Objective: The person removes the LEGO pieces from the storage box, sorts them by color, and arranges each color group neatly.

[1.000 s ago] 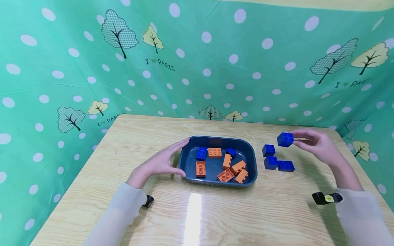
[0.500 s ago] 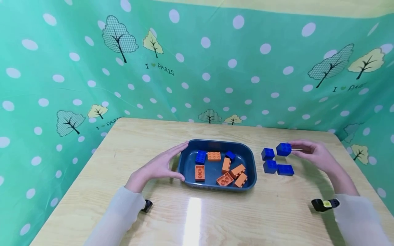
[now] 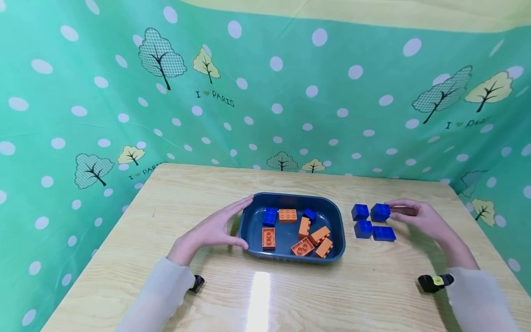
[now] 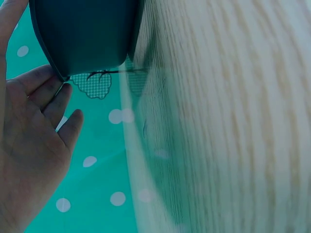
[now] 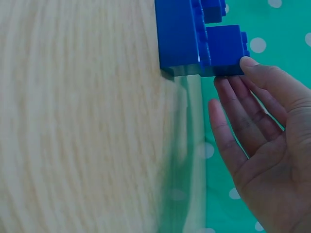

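Note:
My left hand (image 3: 213,229) spans the left end of a dark blue plastic tub (image 3: 292,196), thumb at the near corner and fingertips at the far one. In the left wrist view, the fingers lie against the tub's rim (image 4: 46,48). The right hand (image 3: 421,220) pinches a blue toy brick (image 3: 380,212) by its right side, level with the other bricks. Its thumb sits on the brick's edge (image 5: 226,48) in the right wrist view. Close by are three more blue bricks: one to the left (image 3: 360,212), one near-left (image 3: 363,229), and a flatter-looking one in front (image 3: 384,233).
Inside the tub lie several orange bricks (image 3: 288,216), some upside down, and two blue bricks (image 3: 270,216). The wooden tabletop (image 3: 332,295) ends at a green dotted curtain (image 3: 249,92) behind and at the sides.
My right hand has lowered the blue brick from above the table down beside the other blue ones. The left hand stays at the tub, while the head view has tilted up slightly.

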Demonstrator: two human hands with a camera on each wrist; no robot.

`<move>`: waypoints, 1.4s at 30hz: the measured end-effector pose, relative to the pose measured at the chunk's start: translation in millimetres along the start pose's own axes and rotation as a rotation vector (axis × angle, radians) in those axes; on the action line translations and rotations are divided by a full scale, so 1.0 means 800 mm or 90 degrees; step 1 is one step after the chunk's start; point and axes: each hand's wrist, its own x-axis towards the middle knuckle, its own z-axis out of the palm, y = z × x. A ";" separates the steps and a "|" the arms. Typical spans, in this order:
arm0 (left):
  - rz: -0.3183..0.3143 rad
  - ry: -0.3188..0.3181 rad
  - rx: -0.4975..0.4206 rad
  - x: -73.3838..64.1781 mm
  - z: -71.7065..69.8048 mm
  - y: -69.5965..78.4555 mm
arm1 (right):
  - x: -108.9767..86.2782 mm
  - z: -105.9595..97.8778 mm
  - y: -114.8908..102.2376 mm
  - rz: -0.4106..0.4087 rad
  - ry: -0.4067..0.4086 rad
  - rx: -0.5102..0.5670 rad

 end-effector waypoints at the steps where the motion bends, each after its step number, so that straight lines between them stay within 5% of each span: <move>1: 0.000 0.001 0.000 0.000 0.000 0.000 | 0.001 0.000 0.001 0.004 -0.001 -0.010; 22: 0.014 0.006 0.000 0.001 0.002 -0.005 | 0.001 0.001 0.010 0.036 -0.015 -0.047; 42: -0.003 0.006 -0.002 -0.001 0.001 -0.002 | 0.003 -0.011 -0.017 0.020 0.057 -0.002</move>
